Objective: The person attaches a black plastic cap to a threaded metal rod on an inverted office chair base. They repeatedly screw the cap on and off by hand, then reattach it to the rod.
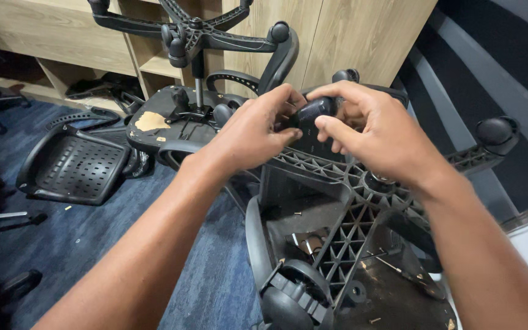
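An upturned office chair lies in front of me, its black star-shaped base [343, 235] with ribbed plastic arms facing up. At the tip of the far arm sits a black caster wheel [313, 113]. My left hand [255, 131] grips that caster from the left, fingers curled over it. My right hand [371, 131] holds it from the right, thumb and fingertips pinching its front. Another caster [496, 131] sits on the arm tip at the right, and a third [291, 296] is near the bottom edge.
A second upturned chair [197, 36] stands behind, base and casters up, its worn seat [154, 122] torn. A perforated black backrest [71, 165] lies on the blue carpet at the left. Wooden cabinets [349, 30] line the back, a dark wall the right.
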